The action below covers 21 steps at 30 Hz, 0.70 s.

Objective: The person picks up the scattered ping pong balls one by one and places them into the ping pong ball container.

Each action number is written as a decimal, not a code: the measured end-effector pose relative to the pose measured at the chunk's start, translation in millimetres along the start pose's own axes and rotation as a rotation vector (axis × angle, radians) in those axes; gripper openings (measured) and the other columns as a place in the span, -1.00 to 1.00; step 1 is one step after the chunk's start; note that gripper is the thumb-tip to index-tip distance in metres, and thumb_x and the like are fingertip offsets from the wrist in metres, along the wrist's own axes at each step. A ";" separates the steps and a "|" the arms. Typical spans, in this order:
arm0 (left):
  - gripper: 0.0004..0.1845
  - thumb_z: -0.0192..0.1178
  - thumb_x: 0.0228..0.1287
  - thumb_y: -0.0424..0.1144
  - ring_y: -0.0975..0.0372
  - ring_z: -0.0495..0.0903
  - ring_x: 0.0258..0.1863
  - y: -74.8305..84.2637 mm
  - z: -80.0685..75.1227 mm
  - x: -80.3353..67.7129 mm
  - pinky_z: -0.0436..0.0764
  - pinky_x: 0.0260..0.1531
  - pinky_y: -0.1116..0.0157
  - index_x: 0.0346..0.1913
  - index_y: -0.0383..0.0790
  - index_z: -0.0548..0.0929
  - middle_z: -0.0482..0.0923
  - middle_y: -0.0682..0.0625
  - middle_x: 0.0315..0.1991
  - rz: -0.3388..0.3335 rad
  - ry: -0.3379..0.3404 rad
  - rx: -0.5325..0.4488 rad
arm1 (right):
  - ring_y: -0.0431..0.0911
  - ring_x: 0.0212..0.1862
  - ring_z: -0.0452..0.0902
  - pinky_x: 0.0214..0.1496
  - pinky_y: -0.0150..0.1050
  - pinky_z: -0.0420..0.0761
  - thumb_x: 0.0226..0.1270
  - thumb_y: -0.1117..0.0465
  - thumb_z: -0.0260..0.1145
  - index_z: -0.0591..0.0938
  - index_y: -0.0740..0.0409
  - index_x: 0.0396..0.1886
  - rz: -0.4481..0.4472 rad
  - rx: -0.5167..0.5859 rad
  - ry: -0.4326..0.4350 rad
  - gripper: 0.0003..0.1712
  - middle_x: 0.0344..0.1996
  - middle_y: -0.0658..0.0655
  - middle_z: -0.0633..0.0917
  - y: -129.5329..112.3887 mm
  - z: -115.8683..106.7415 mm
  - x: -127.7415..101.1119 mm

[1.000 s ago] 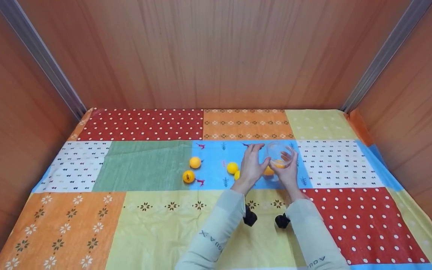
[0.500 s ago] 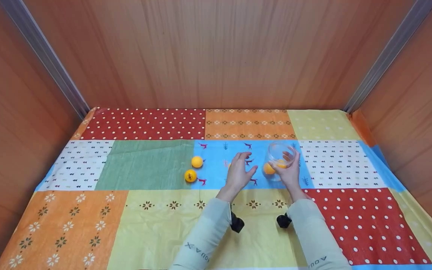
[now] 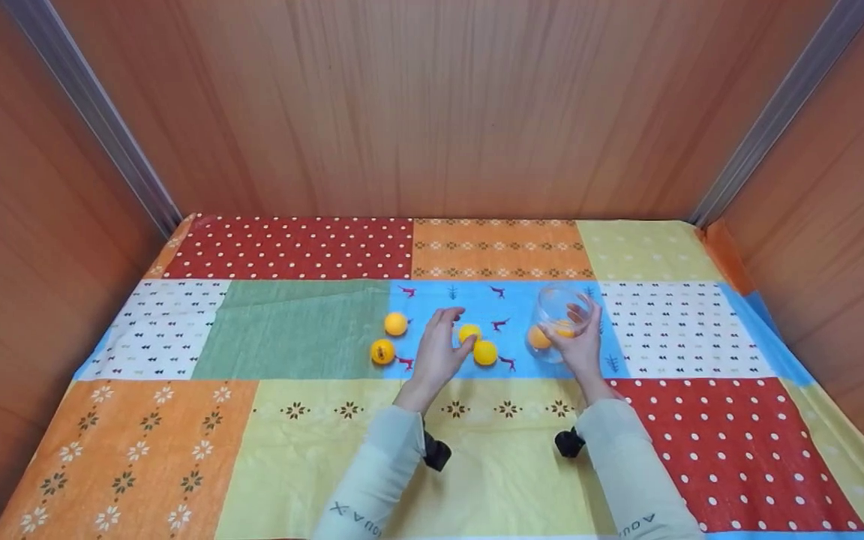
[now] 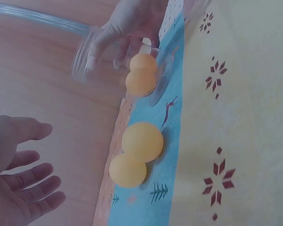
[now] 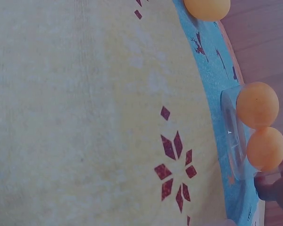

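The right hand (image 3: 580,341) grips a clear glass jar (image 3: 559,319) that stands on the blue patch of the patchwork cloth (image 3: 342,435) covering the bench, right of centre. Its fingers curl round the jar's right and near side, with fingertips showing through the glass. Inside the jar lie two orange balls (image 3: 550,333), touching each other; the right wrist view shows them stacked against the jar's wall (image 5: 257,104), and the left wrist view shows them through the glass as well (image 4: 142,74).

The left hand (image 3: 439,346) holds nothing. Its fingers are spread and relaxed, palm turned toward the right, as the left wrist view also shows (image 4: 19,174). It hovers over the blue patch, left of the jar and well apart from it. Just beside its fingertips, on their right, lie two loose orange balls touching each other: one farther (image 3: 469,333), which the fingers seem to touch or nearly touch, and one nearer and a little to the right (image 3: 485,352). In the left wrist view this pair (image 4: 136,157) lies between the open hand and the jar.

Left of the left hand, two more orange balls lie on the cloth at the edge of the green patch: one farther (image 3: 395,324), one nearer with a dark mark on it (image 3: 382,352). They are near each other but apart. Wooden walls (image 3: 432,105) enclose the bench on three sides.
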<state>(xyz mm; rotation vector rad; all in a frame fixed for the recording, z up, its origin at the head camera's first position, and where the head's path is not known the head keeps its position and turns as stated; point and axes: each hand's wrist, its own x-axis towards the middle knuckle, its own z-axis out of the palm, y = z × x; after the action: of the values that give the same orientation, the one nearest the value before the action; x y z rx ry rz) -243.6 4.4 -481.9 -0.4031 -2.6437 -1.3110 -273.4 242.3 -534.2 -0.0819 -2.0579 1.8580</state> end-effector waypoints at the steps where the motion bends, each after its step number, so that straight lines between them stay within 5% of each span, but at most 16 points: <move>1: -0.56 0.21 0.12 -0.25 0.11 0.42 -0.07 -2.4 -2.7 -0.8 0.42 -0.03 0.25 0.07 -0.29 0.42 0.42 -0.09 -0.06 -0.006 0.005 0.007 | 0.17 0.20 0.14 0.21 -0.06 0.18 -0.12 0.43 0.40 0.09 0.14 0.26 0.003 0.001 -0.003 -0.06 0.12 0.32 0.29 0.0 -0.4 0.1; 13: -0.58 0.22 0.10 -0.28 0.05 0.42 -0.06 -34.8 -31.9 -13.3 0.43 -0.07 0.18 0.02 -0.34 0.44 0.40 -0.14 -0.06 -0.018 0.115 0.069 | 0.21 0.19 0.12 0.18 0.00 0.18 -0.13 0.44 0.41 0.09 0.22 0.26 -0.032 0.063 -0.002 -0.04 0.11 0.36 0.28 1.0 0.5 -0.3; 21: -0.57 0.24 0.06 -0.37 0.03 0.39 -0.04 -53.0 -42.2 -22.2 0.42 -0.04 0.17 0.03 -0.34 0.43 0.33 -0.14 -0.01 -0.085 0.176 -0.002 | 0.17 0.21 0.11 0.18 -0.01 0.19 -0.11 0.40 0.41 0.10 0.10 0.26 0.008 0.054 -0.010 -0.06 0.13 0.33 0.27 1.4 -1.2 0.0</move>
<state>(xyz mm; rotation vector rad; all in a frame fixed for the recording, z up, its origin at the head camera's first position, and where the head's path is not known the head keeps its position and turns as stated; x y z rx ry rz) -237.9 -63.6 -502.3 -0.1688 -2.5383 -1.3087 -273.3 243.7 -535.5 -0.0675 -2.0152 1.9216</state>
